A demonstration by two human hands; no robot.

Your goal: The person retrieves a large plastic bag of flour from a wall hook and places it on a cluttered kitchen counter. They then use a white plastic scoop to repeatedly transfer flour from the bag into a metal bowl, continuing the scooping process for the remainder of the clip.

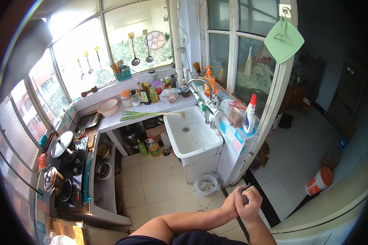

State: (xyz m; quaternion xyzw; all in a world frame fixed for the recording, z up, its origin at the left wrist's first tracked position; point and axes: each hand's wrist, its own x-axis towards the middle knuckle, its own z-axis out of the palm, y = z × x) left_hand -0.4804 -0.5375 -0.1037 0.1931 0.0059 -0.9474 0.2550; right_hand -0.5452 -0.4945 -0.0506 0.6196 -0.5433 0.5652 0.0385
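Observation:
My left hand (230, 204) and my right hand (250, 203) are pressed together low at the right of centre. Closed between them is a crumpled dark grey wad (244, 194). Most of it is hidden by the fingers, so whether it is a cloth or a scouring pad does not show. Just left of and beyond the hands, a white bin with a clear plastic liner (206, 185) stands on the tiles. Farther off is a white sink (193, 141) with a curved tap (200, 81). Green onions (145, 116) lie on the counter, their root ends over the sink's rim.
Pots (53, 181) and a lidded pan (63, 145) stand on the stove at left. Bottles and jars (144, 94) line the back counter. A spray bottle (250, 115) is on the ledge right of the sink. Beside me runs a door frame (270, 98); a red-and-white bucket (319, 180) lies beyond.

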